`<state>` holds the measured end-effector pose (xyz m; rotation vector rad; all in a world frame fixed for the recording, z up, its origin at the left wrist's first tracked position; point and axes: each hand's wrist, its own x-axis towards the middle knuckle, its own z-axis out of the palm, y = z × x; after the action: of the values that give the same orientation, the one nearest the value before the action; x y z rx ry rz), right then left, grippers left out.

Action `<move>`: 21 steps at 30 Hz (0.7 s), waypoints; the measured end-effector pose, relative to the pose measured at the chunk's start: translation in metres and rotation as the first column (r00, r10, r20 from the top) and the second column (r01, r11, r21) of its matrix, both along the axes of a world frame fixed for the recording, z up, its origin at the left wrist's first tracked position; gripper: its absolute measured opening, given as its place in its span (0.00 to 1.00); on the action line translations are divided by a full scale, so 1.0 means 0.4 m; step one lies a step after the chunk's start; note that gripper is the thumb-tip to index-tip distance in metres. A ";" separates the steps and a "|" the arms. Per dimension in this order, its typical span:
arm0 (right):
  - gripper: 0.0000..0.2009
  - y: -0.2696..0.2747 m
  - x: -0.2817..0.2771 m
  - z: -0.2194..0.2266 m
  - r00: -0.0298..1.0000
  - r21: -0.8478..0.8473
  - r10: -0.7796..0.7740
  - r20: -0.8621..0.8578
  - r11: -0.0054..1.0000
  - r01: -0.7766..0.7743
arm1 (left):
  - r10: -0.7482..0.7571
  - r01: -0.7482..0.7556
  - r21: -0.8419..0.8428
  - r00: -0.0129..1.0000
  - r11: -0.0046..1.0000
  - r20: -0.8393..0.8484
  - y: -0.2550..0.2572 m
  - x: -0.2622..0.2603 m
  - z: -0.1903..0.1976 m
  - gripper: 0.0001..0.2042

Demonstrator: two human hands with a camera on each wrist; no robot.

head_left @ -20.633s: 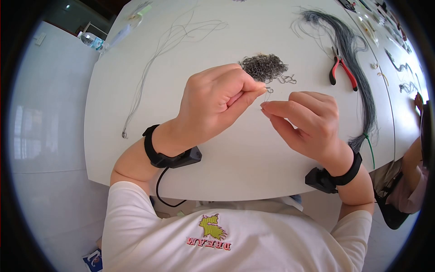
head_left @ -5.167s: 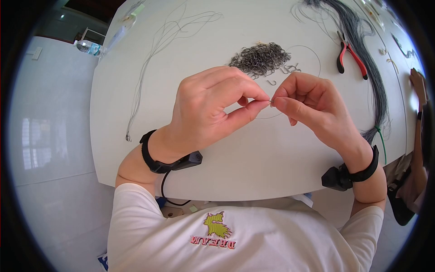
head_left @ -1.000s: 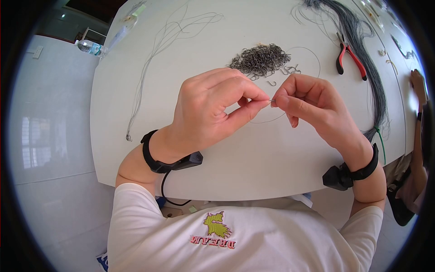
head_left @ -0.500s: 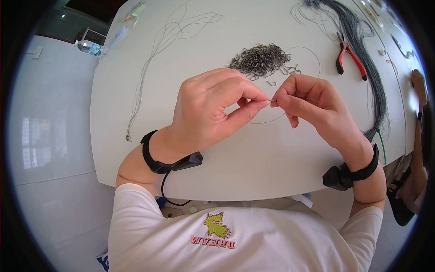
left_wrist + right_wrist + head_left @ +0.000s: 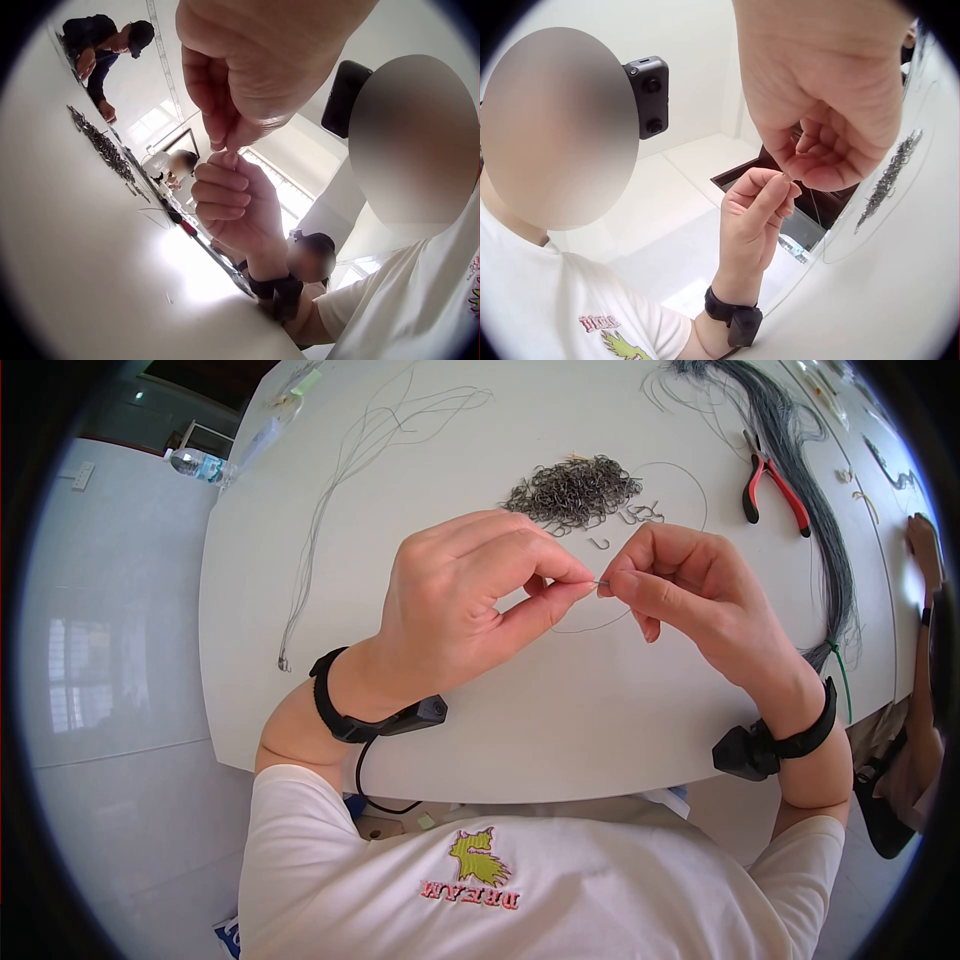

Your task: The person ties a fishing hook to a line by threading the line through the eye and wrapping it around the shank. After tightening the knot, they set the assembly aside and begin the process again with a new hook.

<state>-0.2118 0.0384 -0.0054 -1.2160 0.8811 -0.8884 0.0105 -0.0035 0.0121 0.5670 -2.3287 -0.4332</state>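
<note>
Both hands are raised off the white round table and brought fingertip to fingertip, which keeps a very small piece steady and close under the person's eyes. The left hand has thumb and forefinger pressed together on a small grey metal hook, of which only a sliver shows at the pinch; the other fingers are curled in. The right hand meets it from the other side, thumb and forefinger also closed in a tight pinch at the same spot, apparently on the thin grey line that loops down onto the table just below the hands. Whether the line passes through the hook is too fine to tell.

Just beyond the fingertips lies a heap of small grey metal hooks, with 1 loose hook between heap and hands, all within easy reach. Beyond the right hand lie red-handled pliers and a long bundle of dark grey line. Well beyond the left hand, loose strands of thin grey line trail across the table.
</note>
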 end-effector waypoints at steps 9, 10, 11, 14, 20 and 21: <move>0.09 -0.001 0.001 -0.005 1.000 -0.002 -0.001 0.005 1.000 0.001 | 0.003 -0.003 -0.014 1.000 1.000 0.009 0.004 0.000 0.005 0.09; 0.09 -0.001 0.000 -0.007 1.000 -0.003 0.001 0.010 1.000 -0.001 | 0.005 -0.005 -0.008 1.000 1.000 0.007 0.005 -0.001 0.005 0.09; 0.09 -0.001 0.001 -0.009 1.000 -0.004 0.003 0.016 1.000 -0.002 | 0.005 -0.005 -0.008 1.000 1.000 0.007 0.005 -0.002 0.005 0.09; 0.08 0.000 0.004 -0.013 1.000 -0.033 -0.010 0.018 0.999 0.011 | 0.008 -0.008 -0.001 1.000 1.000 0.001 0.006 -0.001 0.003 0.09; 0.07 0.005 0.008 -0.007 1.000 -0.062 -0.028 -0.002 0.998 0.028 | 0.022 -0.022 0.017 1.000 1.000 -0.001 0.008 -0.001 0.003 0.08; 0.07 0.005 0.009 -0.005 1.000 -0.062 -0.028 -0.003 0.998 0.028 | 0.025 -0.025 0.022 1.000 0.999 0.000 0.007 -0.001 0.003 0.08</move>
<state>-0.2083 0.0405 -0.0072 -1.2617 0.8805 -0.9422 0.0102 -0.0005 0.0131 0.6062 -2.3171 -0.4471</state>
